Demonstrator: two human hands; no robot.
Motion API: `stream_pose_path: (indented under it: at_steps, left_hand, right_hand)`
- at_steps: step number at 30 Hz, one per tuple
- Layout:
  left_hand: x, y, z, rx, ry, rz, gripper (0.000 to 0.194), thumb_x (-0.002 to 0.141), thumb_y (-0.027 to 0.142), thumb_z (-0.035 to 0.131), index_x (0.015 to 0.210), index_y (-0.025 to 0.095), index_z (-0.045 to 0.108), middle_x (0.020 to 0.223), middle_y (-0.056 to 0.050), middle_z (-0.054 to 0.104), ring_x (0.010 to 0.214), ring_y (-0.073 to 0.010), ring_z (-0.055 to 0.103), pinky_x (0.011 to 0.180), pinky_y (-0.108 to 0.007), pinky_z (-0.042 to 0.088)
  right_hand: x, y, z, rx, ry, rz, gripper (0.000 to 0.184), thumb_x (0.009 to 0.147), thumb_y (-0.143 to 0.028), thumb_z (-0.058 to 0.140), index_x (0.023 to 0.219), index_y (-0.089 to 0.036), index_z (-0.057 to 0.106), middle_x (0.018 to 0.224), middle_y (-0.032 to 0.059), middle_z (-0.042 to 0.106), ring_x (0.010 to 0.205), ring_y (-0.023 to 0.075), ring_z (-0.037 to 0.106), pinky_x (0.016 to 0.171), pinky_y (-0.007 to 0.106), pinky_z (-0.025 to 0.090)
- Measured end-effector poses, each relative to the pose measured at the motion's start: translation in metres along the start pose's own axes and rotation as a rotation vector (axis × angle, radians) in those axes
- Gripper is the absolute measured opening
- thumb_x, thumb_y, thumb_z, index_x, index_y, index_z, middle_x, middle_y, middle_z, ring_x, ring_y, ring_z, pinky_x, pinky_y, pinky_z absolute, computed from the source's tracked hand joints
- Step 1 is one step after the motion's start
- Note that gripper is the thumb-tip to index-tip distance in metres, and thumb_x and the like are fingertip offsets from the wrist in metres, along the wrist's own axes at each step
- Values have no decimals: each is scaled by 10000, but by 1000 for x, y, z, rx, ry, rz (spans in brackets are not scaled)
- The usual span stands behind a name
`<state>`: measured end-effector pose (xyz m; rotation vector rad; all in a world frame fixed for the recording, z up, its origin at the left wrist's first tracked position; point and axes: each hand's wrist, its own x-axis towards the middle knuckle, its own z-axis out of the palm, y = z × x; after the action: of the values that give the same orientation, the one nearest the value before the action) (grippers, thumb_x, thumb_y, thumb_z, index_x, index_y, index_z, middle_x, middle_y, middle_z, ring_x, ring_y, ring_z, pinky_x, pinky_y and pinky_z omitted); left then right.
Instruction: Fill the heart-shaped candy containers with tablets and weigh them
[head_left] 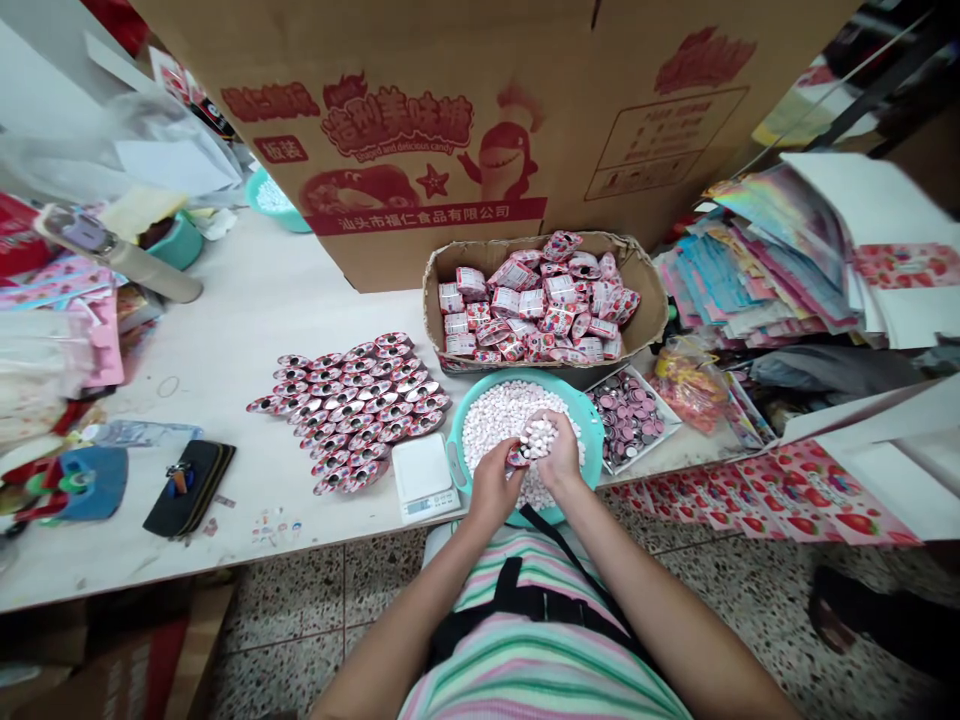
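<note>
Over a teal basin (592, 425) of small white candies (491, 405), my left hand (495, 485) grips a small red-and-pink printed container (517, 455), mostly covered by the fingers. My right hand (564, 462) is cupped beside it and holds a heap of white candies (538, 437) against the container's opening. Left of the basin lies a white digital scale (421, 470). Rows of similar small containers (352, 410) stand close together on the table, dark openings upward. Behind the basin, a cut-down cardboard box (651, 300) holds many flattened printed containers (540, 300).
A shallow tray (667, 425) of pink round caps (634, 415) sits right of the basin. A large printed carton (420, 210) rises behind. Stacked printed packaging (750, 270) is at right. A black pouch (191, 490) and a tumbler (150, 265) are at left on the white table (225, 330).
</note>
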<state>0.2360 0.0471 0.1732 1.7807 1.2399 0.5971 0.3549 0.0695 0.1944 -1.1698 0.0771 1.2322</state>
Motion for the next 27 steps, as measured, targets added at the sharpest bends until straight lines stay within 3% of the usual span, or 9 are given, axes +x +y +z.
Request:
stream_pose_path:
  at_steps: [15, 20, 27]
  left_hand:
    - [3, 1, 6, -92, -2, 13, 442, 749, 158, 601, 1177, 247, 532, 1186, -43, 607, 1108, -221, 554, 962, -396, 427]
    - [4, 3, 10, -193, 17, -74, 414, 744, 189, 617, 1149, 220, 538, 1134, -38, 629, 1052, -203, 586, 931, -364, 446]
    - [8, 11, 7, -245, 6, -39, 392, 745, 170, 605, 1130, 225, 551, 1122, -36, 628, 1049, -204, 583, 924, -354, 445]
  right_hand:
    - [-6, -6, 1, -93, 31, -136, 175, 672, -315, 491, 570, -187, 551, 547, -16, 555, 524, 109, 508, 522, 239, 409]
    - [-8, -9, 4, -82, 63, -117, 179, 673, -317, 501, 558, -187, 548, 514, -19, 540, 489, 110, 491, 489, 240, 400]
    - [-6, -13, 7, -102, 89, -140, 195, 688, -345, 521, 568, -193, 541, 524, -18, 547, 480, 106, 475, 459, 232, 376]
